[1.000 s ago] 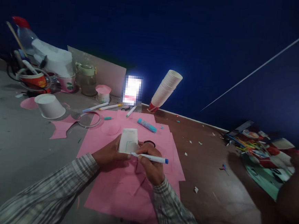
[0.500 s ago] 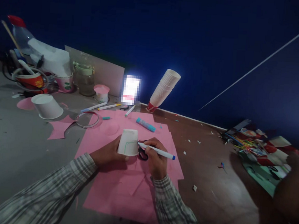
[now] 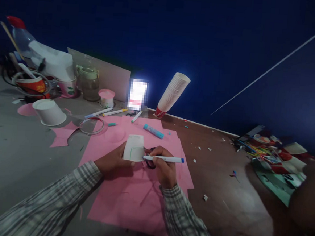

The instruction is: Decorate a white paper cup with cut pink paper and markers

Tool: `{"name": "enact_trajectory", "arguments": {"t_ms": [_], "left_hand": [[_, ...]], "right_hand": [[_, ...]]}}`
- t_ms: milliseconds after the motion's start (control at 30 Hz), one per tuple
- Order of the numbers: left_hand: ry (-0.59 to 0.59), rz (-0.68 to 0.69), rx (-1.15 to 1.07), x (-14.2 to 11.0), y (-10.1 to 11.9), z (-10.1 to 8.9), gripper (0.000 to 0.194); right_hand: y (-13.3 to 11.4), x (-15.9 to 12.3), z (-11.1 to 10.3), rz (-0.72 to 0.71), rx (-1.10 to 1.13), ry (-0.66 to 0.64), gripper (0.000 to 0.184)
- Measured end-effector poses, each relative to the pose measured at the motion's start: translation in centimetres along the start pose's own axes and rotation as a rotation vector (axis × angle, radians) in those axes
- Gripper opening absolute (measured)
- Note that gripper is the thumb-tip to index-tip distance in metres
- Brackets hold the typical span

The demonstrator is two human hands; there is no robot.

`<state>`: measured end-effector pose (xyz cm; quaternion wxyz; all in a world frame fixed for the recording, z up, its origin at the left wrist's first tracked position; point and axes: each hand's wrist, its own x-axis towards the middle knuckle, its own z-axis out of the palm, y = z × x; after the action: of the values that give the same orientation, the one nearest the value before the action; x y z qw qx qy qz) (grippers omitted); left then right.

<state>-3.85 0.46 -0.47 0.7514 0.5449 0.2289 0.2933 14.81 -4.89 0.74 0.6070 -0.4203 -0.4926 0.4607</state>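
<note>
My left hand (image 3: 113,160) is closed around a white paper cup (image 3: 137,145), gripping it from the left above pink paper sheets (image 3: 129,199). Thin green lines show on the cup's side. My right hand (image 3: 165,167) holds a marker pen (image 3: 166,159) with a white barrel and a blue end, its tip at the cup's lower right edge. Dark scissors (image 3: 150,163) lie partly hidden between the cup and my right hand. Beyond the cup, a blue glue stick (image 3: 153,131) rests on the pink paper.
A tilted stack of paper cups (image 3: 173,94) stands at the back. To the left are an upturned white cup (image 3: 49,112), a roll of tape (image 3: 91,126) and a glass jar (image 3: 88,84). Another person's hand (image 3: 311,195) is at the far right, beside a cluttered green sheet (image 3: 271,181).
The marker's tip has moved down along the cup's right side, and the pen now lies more level. The cup has shifted slightly left and turned a little.
</note>
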Motion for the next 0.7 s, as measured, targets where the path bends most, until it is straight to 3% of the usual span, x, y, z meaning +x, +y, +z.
{"name": "enact_trajectory", "arguments": {"t_ms": [133,267,700], "left_hand": [[0.022,-0.021,0.013,0.0,-0.1,-0.2,0.072],[0.033,-0.039,0.033,-0.1,0.3,0.1,0.072],[0.031,-0.049,-0.02,-0.3,0.3,0.5,0.069]], "right_hand": [[0.1,0.0,0.0,0.062,0.139,0.112,0.007],[-0.1,0.0,0.2,0.085,0.113,0.166,0.007],[0.7,-0.1,0.2,0.069,0.069,0.093,0.007]]}}
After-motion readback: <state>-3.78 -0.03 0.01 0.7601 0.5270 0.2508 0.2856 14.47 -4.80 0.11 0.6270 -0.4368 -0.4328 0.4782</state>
